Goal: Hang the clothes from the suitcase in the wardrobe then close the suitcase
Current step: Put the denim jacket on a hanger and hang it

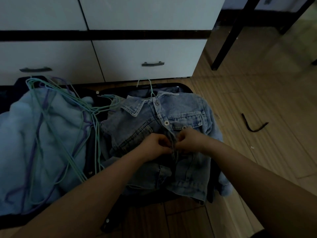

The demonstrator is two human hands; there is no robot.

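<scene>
Over the open black suitcase (184, 87), both hands (155, 146) (190, 140) pinch the hangered blue denim jacket's (187, 117) front closed, nothing yet hung, light-blue fleece (20, 134) waiting.

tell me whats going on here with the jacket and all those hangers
A person is fastening a denim jacket that lies on an open suitcase on the floor. The left hand and right hand both pinch the front edges at the middle, apparently doing up a button. A green hanger is already inside the collar. A loose pile of hangers lies on a light blue garment to the left. Nothing is hung yet.
</scene>
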